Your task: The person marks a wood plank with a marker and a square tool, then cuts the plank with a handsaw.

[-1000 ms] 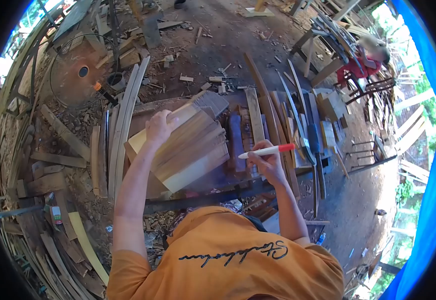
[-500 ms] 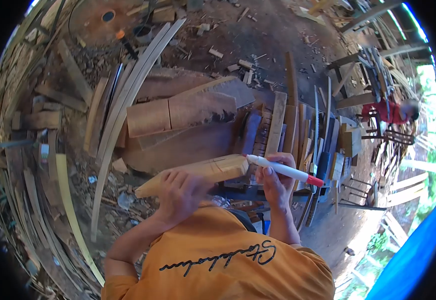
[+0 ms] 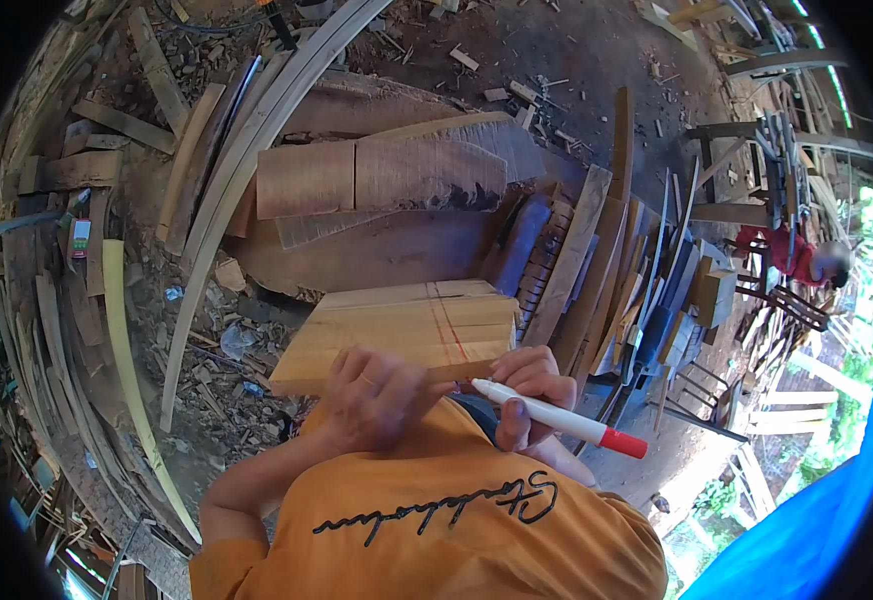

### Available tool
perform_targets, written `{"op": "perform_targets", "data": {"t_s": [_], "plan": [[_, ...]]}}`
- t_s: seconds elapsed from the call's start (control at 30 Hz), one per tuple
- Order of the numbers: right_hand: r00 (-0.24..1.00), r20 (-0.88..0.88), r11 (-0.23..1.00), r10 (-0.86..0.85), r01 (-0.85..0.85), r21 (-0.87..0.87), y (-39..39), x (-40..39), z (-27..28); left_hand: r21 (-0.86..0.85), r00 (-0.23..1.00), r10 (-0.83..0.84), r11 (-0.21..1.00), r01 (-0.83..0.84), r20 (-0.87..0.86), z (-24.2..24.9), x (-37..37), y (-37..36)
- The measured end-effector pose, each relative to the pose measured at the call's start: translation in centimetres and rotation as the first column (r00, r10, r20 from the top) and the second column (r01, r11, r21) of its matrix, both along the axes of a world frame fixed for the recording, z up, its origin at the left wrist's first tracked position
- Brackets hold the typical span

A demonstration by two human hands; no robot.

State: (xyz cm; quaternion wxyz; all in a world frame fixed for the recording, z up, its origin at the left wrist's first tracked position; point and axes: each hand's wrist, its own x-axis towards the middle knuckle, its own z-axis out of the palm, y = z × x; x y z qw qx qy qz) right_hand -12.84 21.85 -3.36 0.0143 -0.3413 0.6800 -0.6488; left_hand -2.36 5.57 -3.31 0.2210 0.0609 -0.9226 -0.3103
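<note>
My left hand (image 3: 377, 395) grips the near edge of a pale wooden board (image 3: 397, 325), held flat close to my chest. Red and dark lines cross the board near its right end. My right hand (image 3: 525, 390) touches the same near edge at the right and holds a white marker with a red cap (image 3: 562, 418), the cap pointing right and away from the board. An orange shirt fills the bottom of the view.
Beyond the board lies a stack of wide planks (image 3: 387, 175) on a workbench, with narrow slats and saws (image 3: 637, 290) to the right. Long curved strips (image 3: 247, 170) and scrap wood cover the ground at left. A person in red (image 3: 802, 260) sits far right.
My left hand lifted one board off the stack, brought it toward my chest and turned it flat. My right hand with the marker came in to the board's near edge.
</note>
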Motion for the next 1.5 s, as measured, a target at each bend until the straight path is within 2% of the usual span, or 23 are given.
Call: {"op": "perform_targets", "data": {"t_s": [0.23,0.3,0.5,1.1,1.5], "plan": [[0.998,-0.058,1.0,-0.001,0.002,0.026,-0.1,0.8,-0.2,0.022,1.0,-0.006,1.0,0.006,0.013,0.5,-1.1,-0.4],[0.99,-0.137,0.997,-0.029,0.038,0.065,-0.2,0.7,-0.3,0.028,1.0,-0.007,1.0,0.006,0.022,0.6,-1.3,-0.5],[0.977,-0.209,0.99,-0.04,0.068,0.126,-0.7,0.3,-0.2,0.053,0.998,-0.005,0.999,0.002,0.06,0.6,-1.6,-0.6],[0.959,-0.285,0.968,0.01,0.063,0.245,-1.2,-0.2,0.3,0.045,1.0,0.0,0.999,-0.001,0.026,0.4,-2.1,-0.9],[0.966,-0.258,0.971,0.016,0.047,0.233,-1.2,-0.2,0.3,0.042,1.0,0.0,0.999,-0.001,0.029,0.2,-2.1,-0.9]]}}
